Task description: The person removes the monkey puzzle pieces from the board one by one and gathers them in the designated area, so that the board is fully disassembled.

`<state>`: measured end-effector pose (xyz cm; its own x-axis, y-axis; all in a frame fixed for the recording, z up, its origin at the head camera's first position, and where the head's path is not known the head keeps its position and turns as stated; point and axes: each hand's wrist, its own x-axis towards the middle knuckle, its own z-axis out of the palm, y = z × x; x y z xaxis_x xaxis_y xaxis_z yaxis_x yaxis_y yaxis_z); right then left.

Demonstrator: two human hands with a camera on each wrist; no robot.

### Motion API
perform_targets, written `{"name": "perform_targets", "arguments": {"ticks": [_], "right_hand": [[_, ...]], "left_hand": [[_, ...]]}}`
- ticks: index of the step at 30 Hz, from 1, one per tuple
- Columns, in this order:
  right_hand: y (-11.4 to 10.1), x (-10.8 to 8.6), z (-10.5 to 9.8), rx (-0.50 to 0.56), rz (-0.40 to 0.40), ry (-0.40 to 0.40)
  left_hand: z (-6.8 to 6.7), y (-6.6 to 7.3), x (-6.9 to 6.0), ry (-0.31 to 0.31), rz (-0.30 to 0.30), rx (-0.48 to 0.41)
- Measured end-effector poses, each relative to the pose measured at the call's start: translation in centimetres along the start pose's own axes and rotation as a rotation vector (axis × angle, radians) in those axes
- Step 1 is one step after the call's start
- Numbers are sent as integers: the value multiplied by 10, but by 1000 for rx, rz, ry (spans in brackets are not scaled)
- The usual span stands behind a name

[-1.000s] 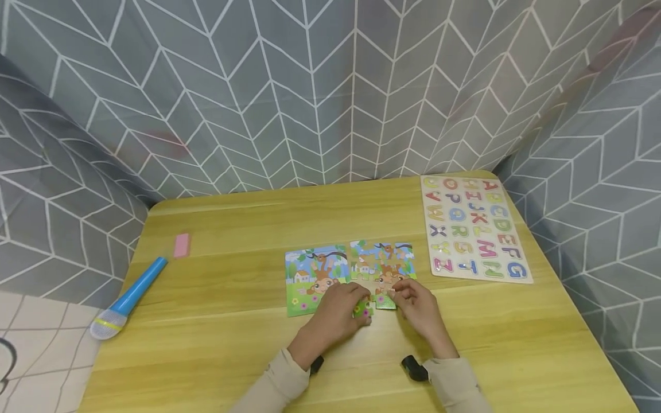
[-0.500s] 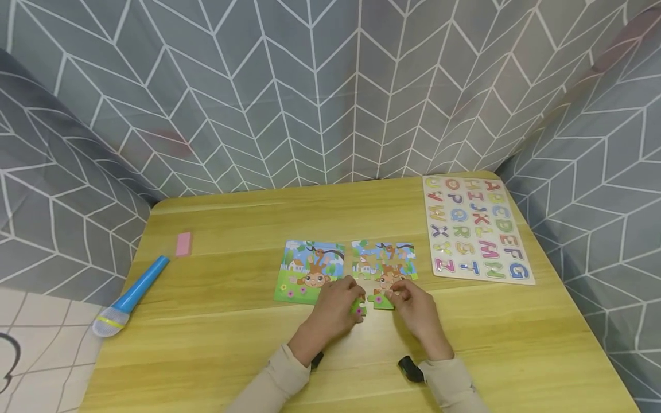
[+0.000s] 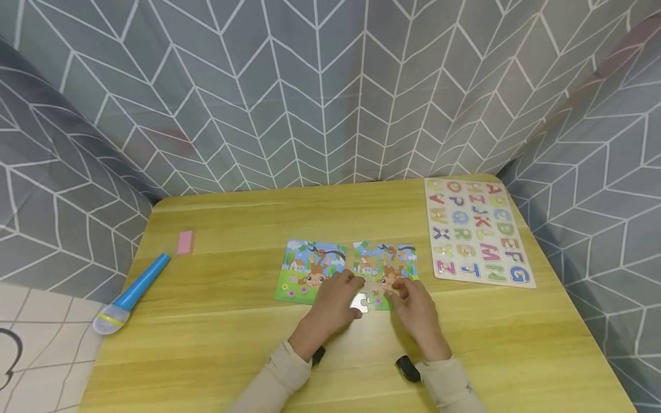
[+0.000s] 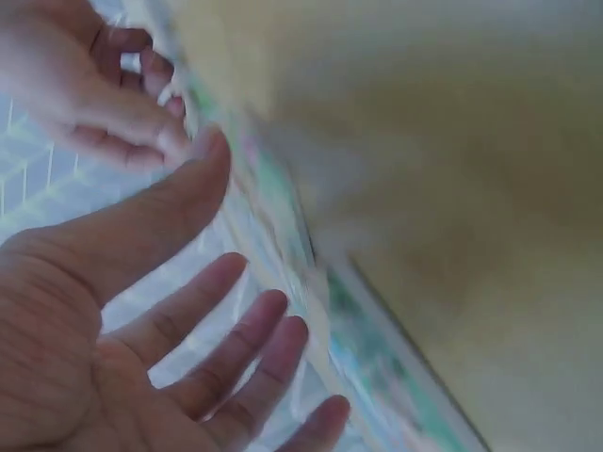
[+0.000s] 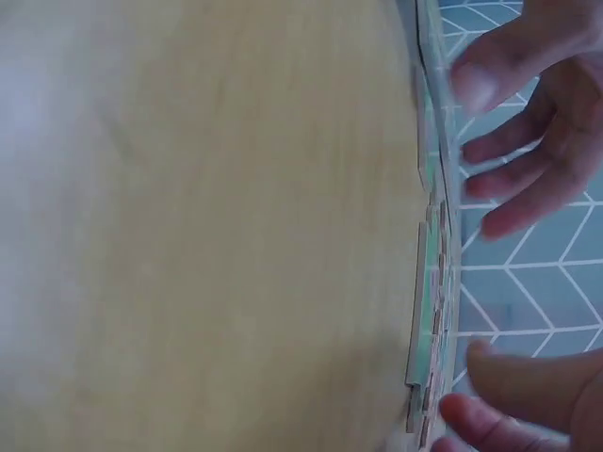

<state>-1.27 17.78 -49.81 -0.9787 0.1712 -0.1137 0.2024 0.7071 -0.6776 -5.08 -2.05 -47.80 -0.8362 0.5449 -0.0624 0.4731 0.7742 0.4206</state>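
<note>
A jigsaw puzzle (image 3: 395, 252) of a monkey scene lies mid-table, its pieces partly joined. My left hand (image 3: 333, 298) hovers by its lower left corner with fingers spread; in the left wrist view that hand (image 4: 141, 311) has nothing between thumb and fingers. A glare-whitened puzzle piece (image 3: 362, 304) lies beside its fingertips, next to a green piece with a pink flower (image 3: 381, 302). My right hand (image 3: 419, 312) is at the lower right edge, loosely bent fingertips at the pieces. In the right wrist view, its thumb and forefinger (image 5: 518, 395) stand apart.
Left of the puzzle lies a matching picture card (image 3: 296, 291), partly behind my left hand. An alphabet board (image 3: 472, 226) is at the back right. A blue toy microphone (image 3: 136, 292) and a pink block (image 3: 185, 242) lie at the left. Patterned curtains (image 3: 330, 103) enclose the table.
My left hand has let go of the flowered corner piece and spread its fingers. Earlier, the picture card shifted away from me and slightly left. The right hand stays nearly in place.
</note>
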Motion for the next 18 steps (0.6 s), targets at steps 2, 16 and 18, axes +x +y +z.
{"name": "perform_targets", "arguments": {"ticks": [2, 16, 18], "right_hand": [[-5, 1, 1, 0, -28, 13], [-76, 15, 45, -115, -275, -221], [-82, 18, 49, -137, -281, -262]], "left_hand": [[-7, -13, -4, 18, -22, -71], [-34, -89, -42, 21, -224, -181], [-32, -88, -44, 46, -224, -168]]}}
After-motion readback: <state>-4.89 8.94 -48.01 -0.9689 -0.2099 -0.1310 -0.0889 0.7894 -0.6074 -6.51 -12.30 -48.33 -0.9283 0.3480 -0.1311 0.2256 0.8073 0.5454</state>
